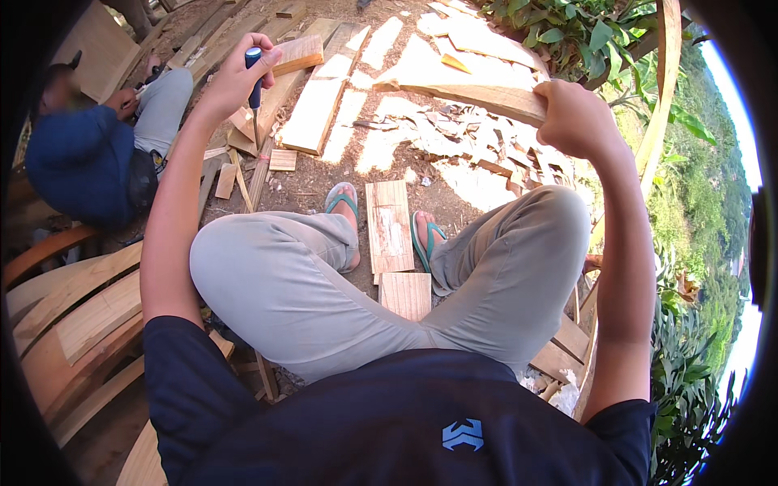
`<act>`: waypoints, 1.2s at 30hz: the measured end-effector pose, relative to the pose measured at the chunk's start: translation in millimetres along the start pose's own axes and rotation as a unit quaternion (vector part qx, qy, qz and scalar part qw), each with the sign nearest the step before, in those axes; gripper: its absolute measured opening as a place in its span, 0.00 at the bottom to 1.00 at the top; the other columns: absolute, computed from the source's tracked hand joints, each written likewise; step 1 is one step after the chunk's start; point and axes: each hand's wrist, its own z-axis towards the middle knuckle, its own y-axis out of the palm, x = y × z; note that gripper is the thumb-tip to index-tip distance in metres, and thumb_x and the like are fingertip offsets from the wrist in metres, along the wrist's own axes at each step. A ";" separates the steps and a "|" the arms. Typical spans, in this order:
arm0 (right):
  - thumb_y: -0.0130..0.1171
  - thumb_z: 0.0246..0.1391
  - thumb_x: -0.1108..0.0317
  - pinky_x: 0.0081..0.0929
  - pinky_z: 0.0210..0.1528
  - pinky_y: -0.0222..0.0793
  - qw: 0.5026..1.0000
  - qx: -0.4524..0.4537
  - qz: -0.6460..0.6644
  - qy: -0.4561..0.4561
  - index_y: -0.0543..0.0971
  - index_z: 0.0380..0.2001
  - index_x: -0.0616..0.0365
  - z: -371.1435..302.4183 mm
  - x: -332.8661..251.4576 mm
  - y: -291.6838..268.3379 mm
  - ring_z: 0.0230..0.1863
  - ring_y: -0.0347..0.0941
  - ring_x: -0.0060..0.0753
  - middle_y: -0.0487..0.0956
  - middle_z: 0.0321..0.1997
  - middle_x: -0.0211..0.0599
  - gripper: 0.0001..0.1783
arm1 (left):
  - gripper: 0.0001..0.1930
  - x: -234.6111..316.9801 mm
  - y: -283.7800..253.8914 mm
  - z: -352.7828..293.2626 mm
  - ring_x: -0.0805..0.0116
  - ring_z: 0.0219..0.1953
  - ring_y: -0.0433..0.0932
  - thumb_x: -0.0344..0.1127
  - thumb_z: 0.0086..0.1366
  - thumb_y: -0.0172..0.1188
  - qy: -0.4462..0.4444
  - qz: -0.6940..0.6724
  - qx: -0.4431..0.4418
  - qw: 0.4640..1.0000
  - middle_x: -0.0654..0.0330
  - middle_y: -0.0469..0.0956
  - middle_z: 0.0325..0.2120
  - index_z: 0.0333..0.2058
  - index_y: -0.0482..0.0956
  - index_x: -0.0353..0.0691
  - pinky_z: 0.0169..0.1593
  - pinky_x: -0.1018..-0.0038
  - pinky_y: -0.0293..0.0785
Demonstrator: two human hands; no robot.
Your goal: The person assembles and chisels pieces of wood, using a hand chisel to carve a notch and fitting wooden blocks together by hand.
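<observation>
left hand (230,86) grips blue-handled tool (255,96); shirt (340,425) bears angular emblem (463,436).

A dark navy T-shirt (324,429), well behind the fingers (261,39), has short sleeves (190,381) ending far short of them. On its front, also far back from the fingers, is a light blue, angular emblem (463,435). Nearer the fingers are creased, pale grey trousers (279,283). Between left and right fingers, but lower, are teal-strapped flip-flops (342,198).
</observation>
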 end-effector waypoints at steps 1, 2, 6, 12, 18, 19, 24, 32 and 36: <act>0.57 0.39 0.71 0.41 0.46 0.76 0.999 -0.037 -0.012 0.000 0.82 0.34 0.60 14.9 -4.4 13.4 0.40 0.81 0.49 0.83 0.34 0.49 0.14 | 0.14 1.2 1.4 -3.4 0.78 0.29 0.74 0.47 0.72 0.57 -0.009 -0.009 -0.010 1.000 0.67 0.72 0.24 0.42 0.66 0.45 0.36 0.79 0.70; 0.58 0.37 0.73 0.42 0.46 0.75 0.998 -0.068 -0.011 0.006 0.83 0.35 0.59 28.2 -3.4 31.2 0.41 0.81 0.50 0.83 0.35 0.49 0.16 | 0.14 0.7 5.6 -4.1 0.78 0.31 0.75 0.47 0.72 0.57 -0.017 -0.021 -0.018 0.999 0.66 0.73 0.25 0.41 0.66 0.46 0.37 0.78 0.71; 0.58 0.41 0.72 0.37 0.43 0.78 0.984 -0.172 0.029 -0.023 0.83 0.35 0.61 59.1 -8.1 85.1 0.41 0.82 0.46 0.84 0.36 0.47 0.15 | 0.16 -16.6 0.8 -2.4 0.76 0.34 0.77 0.50 0.72 0.57 -0.067 0.029 -0.056 0.996 0.65 0.73 0.27 0.39 0.65 0.45 0.38 0.77 0.72; 0.60 0.37 0.72 0.38 0.36 0.76 0.963 -0.263 -0.034 -0.047 0.83 0.31 0.59 78.9 15.4 112.9 0.34 0.81 0.48 0.83 0.32 0.49 0.12 | 0.17 -43.1 38.5 18.1 0.78 0.30 0.76 0.49 0.71 0.57 -0.084 0.013 -0.095 0.992 0.66 0.71 0.27 0.39 0.62 0.45 0.33 0.77 0.71; 0.58 0.39 0.72 0.41 0.38 0.74 0.982 -0.188 -0.004 0.030 0.78 0.27 0.58 70.0 36.2 117.0 0.35 0.78 0.52 0.80 0.29 0.48 0.07 | 0.22 -107.4 112.0 37.9 0.68 0.40 0.75 0.41 0.68 0.56 -0.143 0.034 -0.170 0.975 0.57 0.74 0.41 0.54 0.60 0.38 0.48 0.71 0.71; 0.58 0.39 0.73 0.42 0.38 0.73 0.985 -0.170 -0.008 0.027 0.76 0.26 0.59 72.1 36.8 121.5 0.36 0.77 0.53 0.79 0.29 0.49 0.06 | 0.25 -122.9 119.2 40.4 0.65 0.43 0.75 0.45 0.69 0.55 -0.138 0.049 -0.172 0.974 0.57 0.75 0.44 0.56 0.60 0.37 0.51 0.71 0.70; 0.60 0.40 0.73 0.44 0.37 0.67 0.988 -0.146 0.030 0.041 0.69 0.26 0.62 76.9 37.0 117.3 0.34 0.73 0.57 0.76 0.27 0.51 0.11 | 0.22 -113.2 166.2 33.6 0.71 0.45 0.77 0.44 0.71 0.59 0.000 -0.101 -0.146 0.984 0.59 0.76 0.45 0.55 0.66 0.36 0.51 0.74 0.72; 0.62 0.43 0.75 0.34 0.55 0.70 0.989 -0.137 0.008 0.059 0.72 0.59 0.62 74.6 26.4 113.1 0.49 0.78 0.43 0.79 0.51 0.51 0.34 | 0.15 -120.1 230.7 1.0 0.65 0.45 0.79 0.33 0.71 0.57 -0.020 -0.345 -0.049 0.937 0.54 0.79 0.41 0.50 0.64 0.38 0.47 0.69 0.81; 0.66 0.38 0.68 0.40 0.38 0.70 0.978 -0.167 -0.094 0.083 0.76 0.31 0.62 68.6 -37.6 83.3 0.34 0.76 0.48 0.78 0.29 0.49 0.15 | 0.16 -133.6 251.9 -30.0 0.61 0.55 0.78 0.36 0.72 0.55 -0.051 -0.326 -0.069 0.942 0.52 0.79 0.44 0.52 0.62 0.39 0.57 0.64 0.79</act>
